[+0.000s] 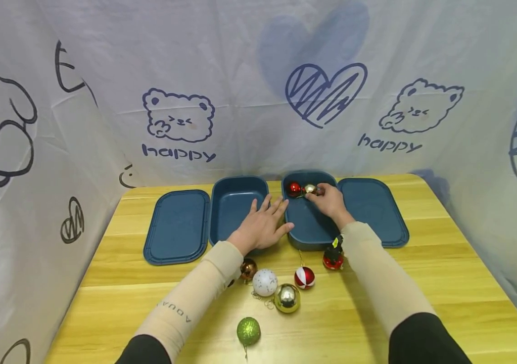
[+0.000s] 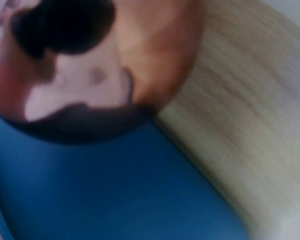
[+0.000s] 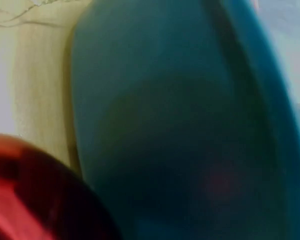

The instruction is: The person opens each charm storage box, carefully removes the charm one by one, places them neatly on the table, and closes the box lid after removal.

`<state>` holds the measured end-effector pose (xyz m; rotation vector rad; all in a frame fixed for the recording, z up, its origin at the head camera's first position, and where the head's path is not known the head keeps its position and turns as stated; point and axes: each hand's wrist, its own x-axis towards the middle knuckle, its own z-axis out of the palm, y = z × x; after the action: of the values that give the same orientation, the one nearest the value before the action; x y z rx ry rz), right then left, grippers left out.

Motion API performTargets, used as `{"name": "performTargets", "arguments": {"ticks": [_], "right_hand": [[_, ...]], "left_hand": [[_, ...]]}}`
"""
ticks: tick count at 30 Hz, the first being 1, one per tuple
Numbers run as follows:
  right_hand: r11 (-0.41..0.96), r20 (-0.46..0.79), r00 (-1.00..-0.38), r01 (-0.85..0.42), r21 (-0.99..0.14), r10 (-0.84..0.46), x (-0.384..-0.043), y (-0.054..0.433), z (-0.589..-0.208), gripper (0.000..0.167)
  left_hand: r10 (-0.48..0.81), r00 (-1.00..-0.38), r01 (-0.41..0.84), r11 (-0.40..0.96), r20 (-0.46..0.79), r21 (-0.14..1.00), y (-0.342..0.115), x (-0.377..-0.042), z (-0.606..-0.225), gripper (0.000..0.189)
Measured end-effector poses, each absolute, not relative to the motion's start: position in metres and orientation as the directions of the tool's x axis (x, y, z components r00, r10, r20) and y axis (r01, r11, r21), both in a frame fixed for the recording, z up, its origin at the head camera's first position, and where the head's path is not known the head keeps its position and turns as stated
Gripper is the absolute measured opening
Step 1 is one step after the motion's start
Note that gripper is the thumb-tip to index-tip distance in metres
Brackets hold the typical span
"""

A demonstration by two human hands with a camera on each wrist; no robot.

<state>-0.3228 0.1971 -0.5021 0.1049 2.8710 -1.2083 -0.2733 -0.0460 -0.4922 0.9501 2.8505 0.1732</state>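
In the head view my right hand (image 1: pixel 330 202) reaches into the right blue container (image 1: pixel 315 222) and pinches a small gold bauble (image 1: pixel 310 189) near its back wall. A shiny red bauble (image 1: pixel 293 189) lies just left of it. My left hand (image 1: pixel 260 227) is spread flat, fingers straight, over the gap between the containers, fingertips at the right container's left rim. Below the left wrist sits a copper bauble (image 1: pixel 248 269), large and reflective copper (image 2: pixel 165 55) in the left wrist view. A red-and-black ornament (image 1: pixel 333 259) lies beside the right forearm.
The left blue container (image 1: pixel 235 202) stands between its neighbour and a flat blue lid (image 1: pixel 177 227); another lid (image 1: pixel 373 212) lies far right. Nearer on the wooden table are a white speckled bauble (image 1: pixel 265 282), a large gold bauble (image 1: pixel 287 298), a red-and-white bauble (image 1: pixel 304 277) and a green glitter bauble (image 1: pixel 248 331).
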Motion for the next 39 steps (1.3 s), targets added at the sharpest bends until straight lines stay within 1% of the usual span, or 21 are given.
{"name": "performTargets", "arguments": {"ticks": [4, 8, 16, 20, 25, 31, 39], "right_hand": [[0.716, -0.030, -0.998, 0.057, -0.696, 0.051, -0.324, 0.197, -0.504, 0.059], [0.732, 0.000, -0.998, 0.044, -0.680, 0.060, -0.325, 0.196, -0.505, 0.059], [0.738, 0.026, -0.998, 0.027, -0.675, 0.060, -0.327, 0.195, -0.508, 0.051], [0.728, 0.021, -0.997, 0.039, -0.684, 0.073, -0.325, 0.197, -0.509, 0.047], [0.708, 0.024, -0.997, 0.036, -0.705, 0.074, -0.320, 0.197, -0.503, 0.046], [0.674, 0.060, -0.996, 0.003, -0.739, 0.070, -0.308, 0.195, -0.489, 0.047], [0.642, 0.104, -0.991, -0.030, -0.766, 0.078, -0.275, 0.204, -0.475, 0.048]], "left_hand": [[0.611, -0.787, 0.600, 0.790, -0.085, 0.127, -0.045, -0.273, -0.491, 0.081], [0.633, -0.772, 0.625, 0.773, -0.064, 0.108, -0.043, -0.274, -0.490, 0.080], [0.672, -0.740, 0.665, 0.738, -0.033, 0.118, -0.041, -0.277, -0.489, 0.078], [0.676, -0.736, 0.667, 0.733, -0.030, 0.133, -0.040, -0.278, -0.491, 0.079], [0.664, -0.747, 0.652, 0.743, -0.044, 0.150, -0.041, -0.277, -0.491, 0.080], [0.651, -0.756, 0.639, 0.756, -0.060, 0.142, -0.042, -0.277, -0.491, 0.082], [0.651, -0.757, 0.640, 0.756, -0.059, 0.139, -0.043, -0.278, -0.491, 0.082]]}}
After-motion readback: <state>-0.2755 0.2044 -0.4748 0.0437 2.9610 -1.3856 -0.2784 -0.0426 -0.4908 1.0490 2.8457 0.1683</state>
